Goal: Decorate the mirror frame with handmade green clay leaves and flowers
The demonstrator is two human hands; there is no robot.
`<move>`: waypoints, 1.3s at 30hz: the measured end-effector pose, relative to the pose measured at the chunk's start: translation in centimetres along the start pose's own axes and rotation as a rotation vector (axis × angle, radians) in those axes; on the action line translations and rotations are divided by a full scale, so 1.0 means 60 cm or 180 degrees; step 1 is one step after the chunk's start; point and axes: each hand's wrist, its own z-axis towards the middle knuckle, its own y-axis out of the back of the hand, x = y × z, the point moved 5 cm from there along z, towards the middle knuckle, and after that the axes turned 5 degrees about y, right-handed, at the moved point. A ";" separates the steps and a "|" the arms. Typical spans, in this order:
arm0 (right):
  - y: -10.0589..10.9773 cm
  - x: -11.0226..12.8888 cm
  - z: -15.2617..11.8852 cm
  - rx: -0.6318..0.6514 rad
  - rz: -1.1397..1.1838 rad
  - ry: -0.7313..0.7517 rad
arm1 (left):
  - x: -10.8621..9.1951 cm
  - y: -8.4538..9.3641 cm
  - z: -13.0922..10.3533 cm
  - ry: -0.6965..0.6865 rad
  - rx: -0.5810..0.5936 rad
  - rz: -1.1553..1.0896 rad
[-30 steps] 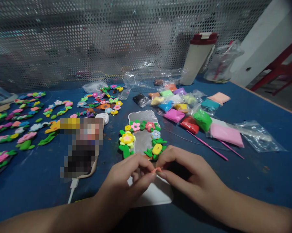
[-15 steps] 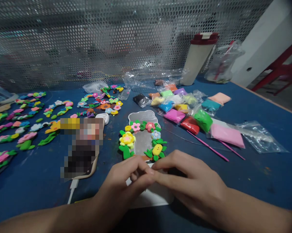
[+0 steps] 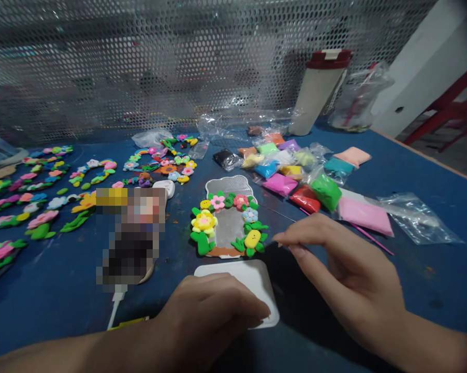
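My left hand (image 3: 218, 305) is curled over a white square board (image 3: 257, 282) on the table. Its fingertips point down and are mostly hidden, so whatever they pinch cannot be made out. My right hand (image 3: 346, 274) hovers to the right, thumb and forefinger bent close to each other with nothing visible between them. Beyond it, partly covered, lie thin pink sticks (image 3: 371, 240). Just past the board is a small mirror (image 3: 229, 230) framed with clay flowers and leaves, including a yellow flower (image 3: 204, 221) and a yellow smiling piece (image 3: 252, 239).
Several clay-flower frames (image 3: 93, 172) cover the left side. A phone (image 3: 136, 243) with a white cable (image 3: 114, 305) lies nearer. At right are bags of coloured clay (image 3: 282, 184), a clear plastic bag (image 3: 416, 217) and a tumbler (image 3: 319, 93). Perforated metal (image 3: 179, 67) stands behind.
My hands have separated from their meeting point above the board. The right moved right, partly covering the pink sticks; the left turned palm-down and dropped slightly. More of the board shows.
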 end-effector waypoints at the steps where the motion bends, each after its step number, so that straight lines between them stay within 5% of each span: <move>1: 0.000 0.000 -0.001 -0.0014 -0.0016 0.0004 | -0.001 0.002 0.000 0.0010 -0.0059 0.0051; 12: -0.007 -0.009 0.000 0.0054 0.0019 -0.0159 | 0.012 0.011 0.007 0.0224 -0.0578 -0.0439; 19: -0.009 -0.010 0.001 0.0151 0.0032 -0.0212 | 0.036 0.008 0.002 0.1025 -0.0483 -0.0576; 25: -0.014 -0.009 0.003 0.0229 0.0156 -0.0185 | 0.028 0.013 0.007 0.0520 -0.0635 -0.0242; 33: -0.018 -0.013 0.000 0.0338 0.0261 -0.0236 | 0.032 0.019 0.007 0.0845 -0.0774 -0.0242; 39: -0.019 -0.011 0.002 0.0383 0.0277 -0.0226 | 0.025 0.024 0.010 0.0424 -0.0905 -0.0212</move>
